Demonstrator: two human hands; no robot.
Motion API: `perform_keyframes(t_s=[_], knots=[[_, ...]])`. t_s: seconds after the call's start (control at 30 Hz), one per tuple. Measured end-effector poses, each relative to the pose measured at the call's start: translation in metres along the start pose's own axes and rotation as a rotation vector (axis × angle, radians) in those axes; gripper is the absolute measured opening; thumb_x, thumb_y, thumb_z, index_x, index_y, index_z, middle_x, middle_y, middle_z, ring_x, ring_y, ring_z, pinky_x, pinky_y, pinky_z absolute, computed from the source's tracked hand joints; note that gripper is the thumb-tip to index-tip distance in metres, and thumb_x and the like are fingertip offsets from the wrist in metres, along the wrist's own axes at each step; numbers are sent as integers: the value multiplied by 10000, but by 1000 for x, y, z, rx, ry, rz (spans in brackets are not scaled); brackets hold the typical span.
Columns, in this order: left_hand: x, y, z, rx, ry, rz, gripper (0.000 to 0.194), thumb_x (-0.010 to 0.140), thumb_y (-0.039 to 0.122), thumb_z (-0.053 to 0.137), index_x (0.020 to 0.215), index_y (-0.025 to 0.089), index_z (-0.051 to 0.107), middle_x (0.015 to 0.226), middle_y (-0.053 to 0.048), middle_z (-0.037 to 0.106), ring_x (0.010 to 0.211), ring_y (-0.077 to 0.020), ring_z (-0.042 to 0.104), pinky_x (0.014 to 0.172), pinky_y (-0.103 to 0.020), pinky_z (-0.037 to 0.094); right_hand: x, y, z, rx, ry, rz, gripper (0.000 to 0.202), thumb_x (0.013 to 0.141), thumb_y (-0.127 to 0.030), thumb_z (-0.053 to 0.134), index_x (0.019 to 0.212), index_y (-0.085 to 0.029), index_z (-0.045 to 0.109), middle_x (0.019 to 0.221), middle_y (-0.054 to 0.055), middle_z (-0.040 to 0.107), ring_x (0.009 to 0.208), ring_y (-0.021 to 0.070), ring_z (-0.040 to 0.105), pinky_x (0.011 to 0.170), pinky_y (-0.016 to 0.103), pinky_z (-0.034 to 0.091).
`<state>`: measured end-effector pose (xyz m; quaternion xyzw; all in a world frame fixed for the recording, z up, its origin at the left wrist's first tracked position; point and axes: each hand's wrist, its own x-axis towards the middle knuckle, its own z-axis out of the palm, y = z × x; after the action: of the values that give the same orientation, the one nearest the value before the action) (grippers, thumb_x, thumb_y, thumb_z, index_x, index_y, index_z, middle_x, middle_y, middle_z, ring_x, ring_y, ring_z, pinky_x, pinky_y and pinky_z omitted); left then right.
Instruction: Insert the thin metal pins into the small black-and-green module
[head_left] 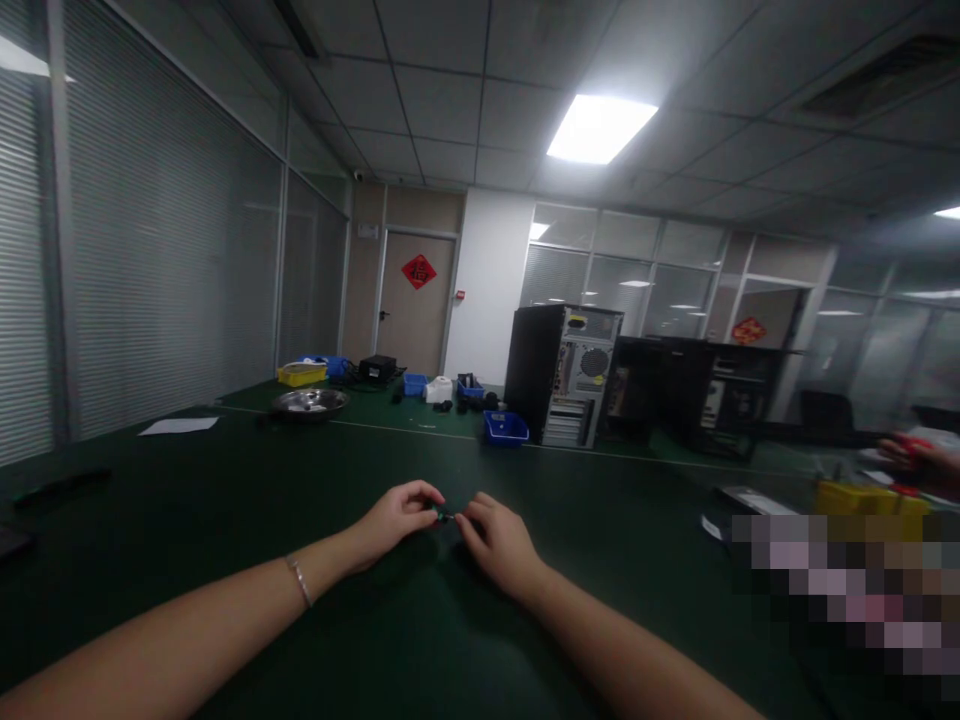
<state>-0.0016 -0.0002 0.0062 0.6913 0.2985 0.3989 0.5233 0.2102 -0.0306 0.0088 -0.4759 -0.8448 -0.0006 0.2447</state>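
Just above the green tabletop (360, 640), my two hands nearly meet in front of me. My left hand (394, 522) is closed in a pinch on a small dark part with a bit of green (442, 516), its kind too small to make out. From that part a thin, light tip points toward my right hand (501, 540). The right thumb and forefinger are pinched together at that tip; whatever lies between them is hidden.
A computer tower (566, 375) stands beyond my hands, a blue bin (505, 428) beside it. Further left are a metal dish (309, 403) and white paper (178, 426). At right, another person's hand (911, 453) is near a yellow bin (870, 500).
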Motion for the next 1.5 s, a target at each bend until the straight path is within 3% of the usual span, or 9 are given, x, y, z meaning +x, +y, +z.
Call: perform_keyframes(t_s=[0.33,1.03,1.5], knots=[[4,-10,-2,-6,-19,-40,182,953,243,631,1104,143,636,1073,-60,687,891,-214,689,789,-405,582,2,5,5,29,-8,7,164,995,-290,566,988,-152,654,986,38,677,817,166,661,739,341,561],[-1,-2,-9,-8,-139,-150,186,953,246,631,1107,142,638,1096,-67,684,914,-221,688,793,-408,584,-2,1,-7,115,-45,-90,163,996,-278,565,956,-148,655,951,30,676,792,157,658,711,323,560],[1,-7,-5,6,-67,-120,193,963,261,617,1115,143,631,1066,-61,686,861,-205,691,750,-382,592,0,4,0,101,-20,-63,161,995,-286,569,1016,-151,654,999,41,681,827,169,667,743,345,567]])
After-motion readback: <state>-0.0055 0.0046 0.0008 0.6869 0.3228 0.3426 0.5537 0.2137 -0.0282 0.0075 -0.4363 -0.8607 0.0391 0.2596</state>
